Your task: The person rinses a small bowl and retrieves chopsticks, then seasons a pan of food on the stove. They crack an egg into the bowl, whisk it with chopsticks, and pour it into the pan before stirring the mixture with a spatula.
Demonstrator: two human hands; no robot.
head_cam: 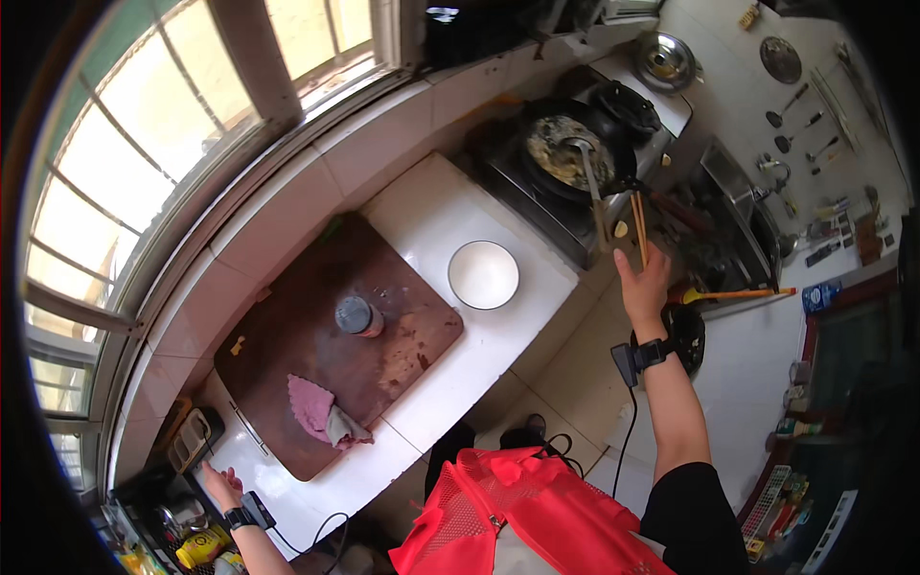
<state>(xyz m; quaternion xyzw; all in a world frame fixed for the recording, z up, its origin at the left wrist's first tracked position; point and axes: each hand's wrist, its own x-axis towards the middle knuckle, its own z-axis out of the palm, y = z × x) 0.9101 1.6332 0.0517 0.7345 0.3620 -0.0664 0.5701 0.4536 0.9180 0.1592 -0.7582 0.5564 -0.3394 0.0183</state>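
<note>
My right hand [645, 284] grips a pair of wooden chopsticks [639, 228], their tips pointing at the stove beside the wok handle. A black wok [624, 162] sits on the gas stove with pale, partly greenish food inside. A metal spatula [589, 172] rests in it, its handle over the near rim. My left hand [224, 489] is at the counter's left end, near a divided container [190, 440]; its fingers are apart and hold nothing visible. A white bowl [484, 274] stands on the counter between the cutting board [287, 338] and the stove.
On the board are a grey-lidded jar [357, 316] and a crumpled pink and grey cloth [313, 410]. A rack with a yellow bottle [203, 546] is at lower left. Beyond the stove are a sink [733, 180] and hanging utensils [787, 111]. A barred window [158, 144] lines the left.
</note>
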